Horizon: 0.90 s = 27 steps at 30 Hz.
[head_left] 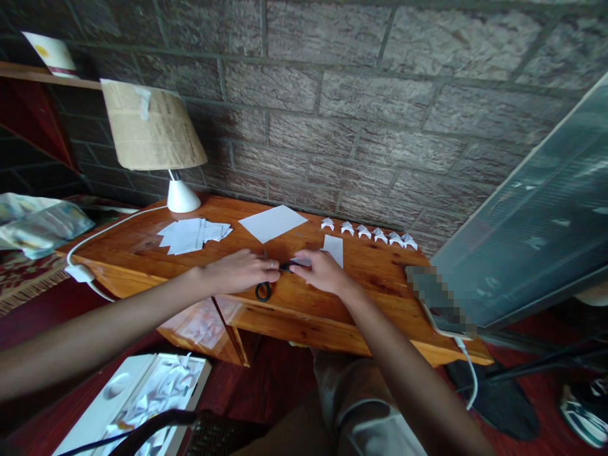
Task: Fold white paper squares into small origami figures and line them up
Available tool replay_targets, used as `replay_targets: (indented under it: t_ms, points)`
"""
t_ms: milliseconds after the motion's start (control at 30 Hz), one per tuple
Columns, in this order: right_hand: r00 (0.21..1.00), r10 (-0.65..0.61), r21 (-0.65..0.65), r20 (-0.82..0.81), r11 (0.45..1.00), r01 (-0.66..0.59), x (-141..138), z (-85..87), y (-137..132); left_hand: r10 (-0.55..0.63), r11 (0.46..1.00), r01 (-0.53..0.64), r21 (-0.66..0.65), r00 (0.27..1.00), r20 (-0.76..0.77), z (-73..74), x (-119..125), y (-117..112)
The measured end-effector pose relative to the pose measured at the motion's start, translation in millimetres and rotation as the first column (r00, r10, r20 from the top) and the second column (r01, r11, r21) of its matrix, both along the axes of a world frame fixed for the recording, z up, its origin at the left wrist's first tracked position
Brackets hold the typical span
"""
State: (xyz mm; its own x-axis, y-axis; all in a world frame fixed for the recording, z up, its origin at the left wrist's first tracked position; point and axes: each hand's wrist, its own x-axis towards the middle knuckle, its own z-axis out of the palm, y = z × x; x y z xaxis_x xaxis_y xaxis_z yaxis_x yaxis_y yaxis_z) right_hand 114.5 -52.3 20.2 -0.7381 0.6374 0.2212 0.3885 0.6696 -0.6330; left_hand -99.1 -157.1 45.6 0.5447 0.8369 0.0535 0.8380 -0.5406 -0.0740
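Observation:
A pair of scissors [263,291] with black handle loops is held over the desk's front half. My left hand [244,269], a ring on one finger, is closed around its middle, hiding most of the blades. One loop hangs below that hand; the other lies between my hands, where my right hand [323,271] pinches it with thumb and fingers. Whitish paper shows by the right fingertips, partly covered. Just behind that hand lies a paper strip [335,249]. Farther back is a blank white sheet [274,223], with a pile of paper slips [187,235] to the left.
Several small folded paper pieces [363,232] line the desk's back right edge. A lamp [183,197] stands back left. At the right edge lies a blurred-out device [439,301] with a white cable. Below left, an open box [164,386] holds folded papers. A brick wall [294,133] rises behind.

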Motion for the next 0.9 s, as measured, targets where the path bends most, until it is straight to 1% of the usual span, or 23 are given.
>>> replay_targets:
  t_ms: [67, 133, 167, 200, 233, 267, 300, 367, 400, 467, 533, 600, 633, 700, 800, 833, 900]
  points:
    - [0.997, 0.015, 0.030, 0.081, 0.999, -0.018, -14, 1.5, -9, -0.006, 1.000, 0.007, 0.019, 0.999, -0.050, 1.8, 1, 0]
    - [0.995, 0.009, 0.036, 0.100, 0.999, -0.013, -22, -0.1, -10, 0.018, 0.999, -0.016, 0.034, 0.998, -0.052, 3.5, 2, 0]
    - [0.997, 0.009, 0.002, 0.080, 1.000, -0.009, -23, -2.0, -10, 0.029, 0.999, -0.028, 0.033, 0.999, -0.044, 4.2, 3, 0]
    - [0.999, 0.007, -0.062, 0.045, 0.998, -0.004, -23, -4.4, -8, 0.035, 0.999, -0.034, 0.028, 0.999, -0.036, 4.9, 4, 1]
    - [1.000, 0.005, -0.154, 0.002, 0.988, -0.004, -21, -7.1, -7, 0.041, 0.999, -0.041, 0.028, 0.999, -0.029, 5.6, 6, 0]
    - [0.999, -0.003, -0.267, -0.044, 0.964, -0.009, -17, -9.7, -7, 0.051, 0.998, -0.050, 0.037, 0.998, -0.023, 6.0, 7, 0]
    - [0.995, -0.024, -0.387, -0.099, 0.922, -0.016, -12, -11.9, -7, 0.065, 0.996, -0.064, 0.058, 0.998, -0.012, 6.0, 8, -1]
    - [0.970, -0.093, -0.590, -0.223, 0.805, -0.058, 0, -14.5, -9, 0.087, 0.989, -0.090, 0.121, 0.996, 0.034, 3.5, 10, -5]
    - [0.951, -0.132, -0.659, -0.280, 0.747, -0.090, 7, -14.8, -11, 0.084, 0.983, -0.094, 0.155, 0.994, 0.070, 0.4, 11, -8]
    - [0.900, -0.225, -0.736, -0.373, 0.662, -0.140, 22, -14.0, -16, 0.031, 0.979, -0.061, 0.196, 0.988, 0.150, -9.7, 17, -13]
    - [0.837, -0.330, -0.763, -0.437, 0.629, -0.150, 37, -12.7, -19, -0.041, 0.980, -0.004, 0.198, 0.974, 0.221, -22.7, 26, -15]
    - [0.788, -0.404, -0.773, -0.465, 0.619, -0.139, 54, -11.6, -22, -0.090, 0.983, 0.043, 0.176, 0.959, 0.269, -33.6, 38, -13]
    - [0.770, -0.437, -0.780, -0.464, 0.615, -0.121, 64, -11.2, -22, -0.097, 0.984, 0.049, 0.170, 0.953, 0.288, -36.8, 44, -10]
    - [0.726, -0.527, -0.791, -0.441, 0.611, -0.037, 86, -10.2, -22, -0.103, 0.984, 0.047, 0.171, 0.938, 0.330, -37.7, 57, 3]
    - [0.662, -0.634, -0.799, -0.399, 0.595, 0.088, 122, -8.7, -18, -0.069, 0.993, 0.021, 0.118, 0.907, 0.415, -30.7, 70, 32]
    - [0.626, -0.667, -0.799, -0.404, 0.590, 0.113, 133, -8.3, -17, -0.055, 0.995, 0.017, 0.093, 0.904, 0.425, -28.6, 73, 42]
    - [0.584, -0.706, -0.802, -0.400, 0.578, 0.149, 150, -7.8, -16, -0.013, 0.999, -0.008, 0.050, 0.911, 0.411, -27.1, 76, 62]
